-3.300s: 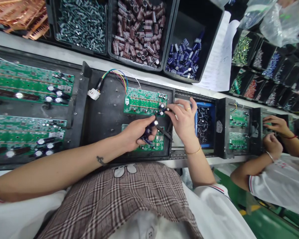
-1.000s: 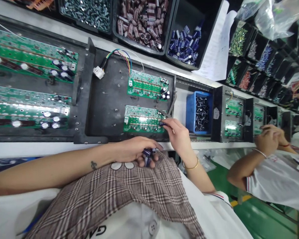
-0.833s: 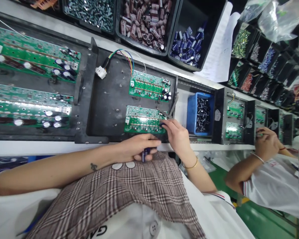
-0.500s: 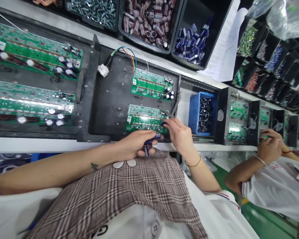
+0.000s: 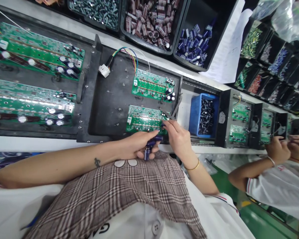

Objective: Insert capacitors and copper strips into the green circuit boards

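Note:
My left hand (image 5: 137, 143) is closed around a few dark blue capacitors (image 5: 147, 153) in front of the tray's near edge. At the lower right part of the near green circuit board (image 5: 142, 116), my right hand (image 5: 178, 136) pinches a small dark capacitor (image 5: 163, 125) against the board; the fingers partly hide it. Behind that board lies a second circuit board (image 5: 151, 85), with several capacitors standing at its right end and coloured wires leading to a white connector (image 5: 104, 70). Both boards rest in a black tray (image 5: 104, 106).
A blue bin (image 5: 195, 114) of small black parts stands right of the tray. Along the back are black bins of brown capacitors (image 5: 149, 25) and blue capacitors (image 5: 193, 44). More populated boards (image 5: 37, 103) lie at left. A co-worker's hands (image 5: 279, 151) are at far right.
My right hand stays at the same spot on the near board, shifting slightly. The capacitors in my left hand have turned a little. The co-worker's hands have moved right.

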The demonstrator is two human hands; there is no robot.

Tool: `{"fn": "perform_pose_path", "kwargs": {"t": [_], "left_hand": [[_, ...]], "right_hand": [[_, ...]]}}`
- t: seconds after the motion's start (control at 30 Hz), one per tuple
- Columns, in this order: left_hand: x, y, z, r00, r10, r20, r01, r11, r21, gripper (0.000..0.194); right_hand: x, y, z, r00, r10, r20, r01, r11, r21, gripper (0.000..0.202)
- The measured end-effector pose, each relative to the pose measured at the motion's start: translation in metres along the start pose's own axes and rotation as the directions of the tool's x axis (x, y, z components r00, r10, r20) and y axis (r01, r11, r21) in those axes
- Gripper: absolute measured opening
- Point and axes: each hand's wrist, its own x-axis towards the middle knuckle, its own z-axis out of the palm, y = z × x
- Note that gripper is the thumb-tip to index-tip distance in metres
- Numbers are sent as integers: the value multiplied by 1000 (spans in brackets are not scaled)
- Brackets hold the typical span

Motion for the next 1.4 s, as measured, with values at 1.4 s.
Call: {"fn": "perform_pose_path", "kwargs": {"t": [1.4], "left_hand": [[2,-15,7,991,104,-81,-106,994,-21,24]], "right_hand": [[-33,-31,-35,994,-43,-101,73,946,316,34]]}}
